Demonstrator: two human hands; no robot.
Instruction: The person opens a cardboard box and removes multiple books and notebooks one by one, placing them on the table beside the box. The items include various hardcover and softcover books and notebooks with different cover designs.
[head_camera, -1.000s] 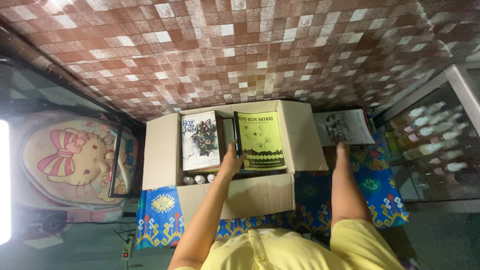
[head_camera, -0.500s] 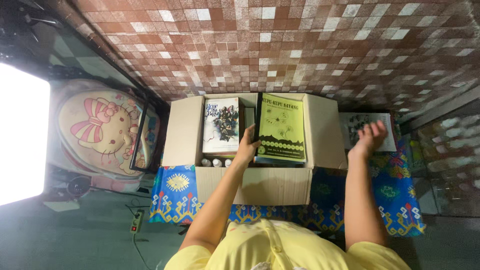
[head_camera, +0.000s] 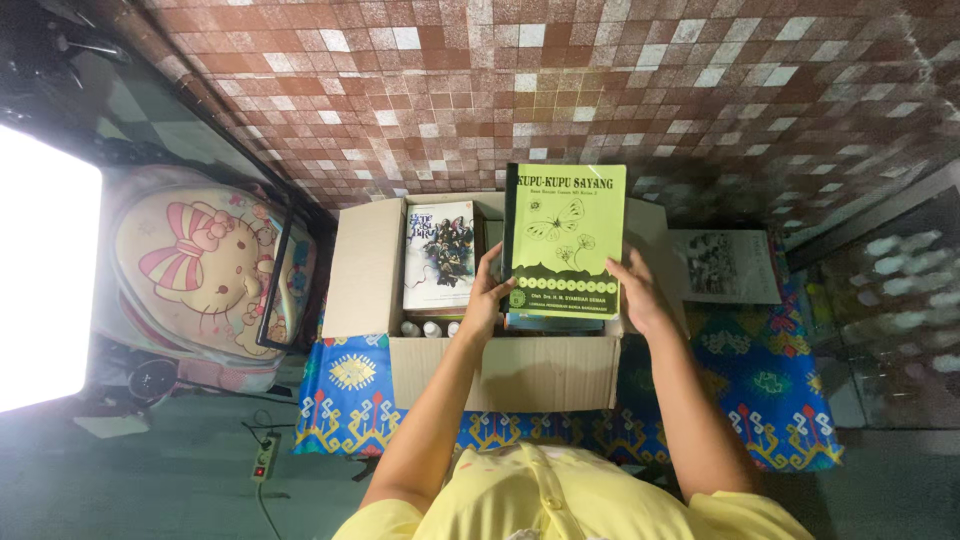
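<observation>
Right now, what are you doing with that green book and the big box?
A person in a yellow top holds a green book with both hands, the left hand on its left edge and the right hand on its right edge. The book is up above an open cardboard box. Inside the box lies another book with a dark picture cover, and some small white bottle tops. The box sits on a blue patterned cloth.
</observation>
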